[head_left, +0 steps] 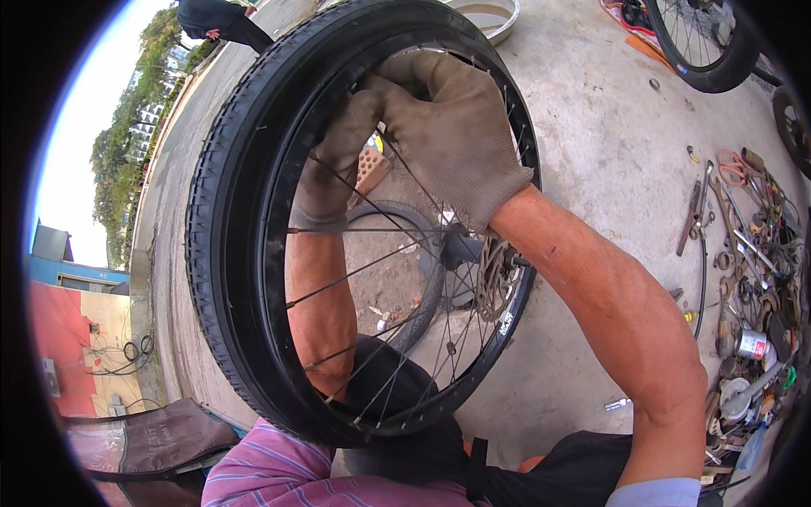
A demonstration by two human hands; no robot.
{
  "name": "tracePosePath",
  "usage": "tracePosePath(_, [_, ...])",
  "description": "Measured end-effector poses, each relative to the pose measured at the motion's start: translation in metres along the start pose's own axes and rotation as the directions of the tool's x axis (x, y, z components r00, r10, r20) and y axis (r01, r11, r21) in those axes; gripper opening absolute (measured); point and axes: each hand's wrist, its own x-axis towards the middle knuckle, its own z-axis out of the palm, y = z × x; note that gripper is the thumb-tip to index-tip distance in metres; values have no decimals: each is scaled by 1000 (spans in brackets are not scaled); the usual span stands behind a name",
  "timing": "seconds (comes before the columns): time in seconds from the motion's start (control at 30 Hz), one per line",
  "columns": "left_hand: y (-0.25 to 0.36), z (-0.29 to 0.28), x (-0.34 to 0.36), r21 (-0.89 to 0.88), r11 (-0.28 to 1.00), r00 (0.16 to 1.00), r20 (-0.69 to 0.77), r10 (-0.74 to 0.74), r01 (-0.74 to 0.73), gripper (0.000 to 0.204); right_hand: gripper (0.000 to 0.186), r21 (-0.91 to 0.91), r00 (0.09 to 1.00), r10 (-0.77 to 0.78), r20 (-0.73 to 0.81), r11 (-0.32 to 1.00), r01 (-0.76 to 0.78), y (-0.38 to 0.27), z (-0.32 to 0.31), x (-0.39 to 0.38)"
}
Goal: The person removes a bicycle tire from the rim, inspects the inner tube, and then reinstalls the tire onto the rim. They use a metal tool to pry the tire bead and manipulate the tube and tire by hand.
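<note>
A bicycle wheel stands upright before me, its black rim [507,331] strung with dark spokes. Around it is a knobbly black tire [221,169], whose inner edge shows beside the rim on the left. My left hand [328,182], in a grey-brown work glove, is behind the spokes with its fingers closed on the rim near the top. My right hand [452,118], gloved alike, grips the same upper part; its fingertips are hidden by the rim. A sprocket cluster [497,283] sits at the hub.
Another tire [427,296] lies on the ground behind the wheel, near a perforated brick [372,169]. Hand tools [743,245] are heaped at the right. A bicycle wheel [701,51] stands far right, a basin [498,21] at the back. A person [221,21] is far left.
</note>
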Motion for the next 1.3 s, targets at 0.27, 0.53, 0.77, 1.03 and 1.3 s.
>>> tracePosePath(0.27, [8,6,9,360,927,995,12,103,-101,29,21,-11,999,-37,4,999,37,4,0,-2])
tracePosePath(0.53, [27,25,16,-10,979,967,-156,-202,203,25,18,-94,992,-126,10,987,127,4,-6,-5])
tracePosePath(0.77, [34,26,20,251,962,986,-152,-67,104,35,17,-202,974,-224,26,953,225,2,-11,-8])
tracePosePath(1.03, [33,28,12,81,966,955,-194,-225,245,41,15,-246,952,-297,69,920,305,-3,-19,-8])
tracePosePath(1.3, [22,12,0,139,943,945,-172,-276,301,45,15,-247,969,-209,131,940,236,-21,-31,-19])
